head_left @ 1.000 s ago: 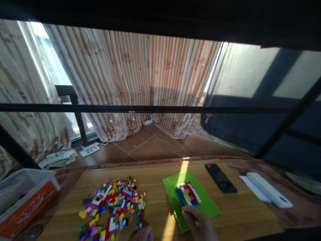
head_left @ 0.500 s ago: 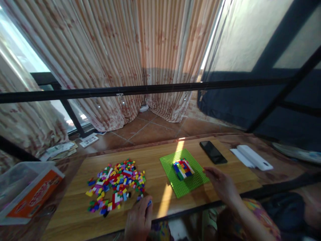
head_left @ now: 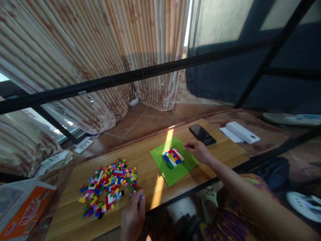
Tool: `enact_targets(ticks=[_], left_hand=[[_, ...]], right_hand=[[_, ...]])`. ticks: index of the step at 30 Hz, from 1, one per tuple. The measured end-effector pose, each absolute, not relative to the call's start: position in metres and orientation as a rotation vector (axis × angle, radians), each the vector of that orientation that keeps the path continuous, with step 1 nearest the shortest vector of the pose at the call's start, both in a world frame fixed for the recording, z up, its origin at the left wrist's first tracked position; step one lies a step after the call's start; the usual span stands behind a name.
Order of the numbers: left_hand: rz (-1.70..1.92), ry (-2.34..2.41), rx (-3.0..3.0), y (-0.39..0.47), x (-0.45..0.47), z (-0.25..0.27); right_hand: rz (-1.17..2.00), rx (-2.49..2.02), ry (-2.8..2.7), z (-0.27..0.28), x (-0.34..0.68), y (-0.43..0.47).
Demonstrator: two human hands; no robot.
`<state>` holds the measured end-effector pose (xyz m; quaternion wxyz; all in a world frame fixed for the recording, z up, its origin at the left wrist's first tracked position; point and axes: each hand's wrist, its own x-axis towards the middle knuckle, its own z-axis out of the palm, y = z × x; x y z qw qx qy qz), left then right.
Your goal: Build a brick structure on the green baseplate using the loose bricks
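Left fingers (head_left: 143, 202): you pinch a blue piece (head_left: 140, 196).
Right fingers (head_left: 191, 144): whether they hold something, I cannot tell.
Brick build (head_left: 173, 157): probably you add pieces.
Green baseplate (head_left: 177, 175): next placing asks careful alignment.

1. Baseplate (head_left: 182, 171): green plastic, studded all over, lightly shiny.
2. Brick build (head_left: 173, 157) on it: smooth, hard-looking plastic — the loose bricks (head_left: 110, 184) towards eight o'clock from the baseplate look the same.
3. Tabletop (head_left: 144, 167): smooth wood grain, soft sheen.
4. Phone (head_left: 202, 134), two o'clock: dark, glassy face — smooth and glossy.
5. Curtains (head_left: 100, 43), eleven o'clock: matt, pleated, printed cloth.
6. Tub (head_left: 12, 191), further towards eight: translucent plastic.
7. Floor tiles (head_left: 140, 124), ten o'clock: smooth, faintly shiny.
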<state>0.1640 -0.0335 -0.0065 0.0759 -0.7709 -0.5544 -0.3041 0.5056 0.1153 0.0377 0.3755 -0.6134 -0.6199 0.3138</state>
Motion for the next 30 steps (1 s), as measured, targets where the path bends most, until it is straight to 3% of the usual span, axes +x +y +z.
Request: enact_targets(ticks=[17,30], left_hand=[[-0.784,-1.764,-2.313,-0.035,0.168,-0.002],[-0.763,-1.756,-2.301,-0.034,0.170,-0.002]], right_hand=[[0.866,-1.502,-1.839,0.029,0.490,0.120],[0.985,-1.467,-1.640,0.021,0.485,0.124]])
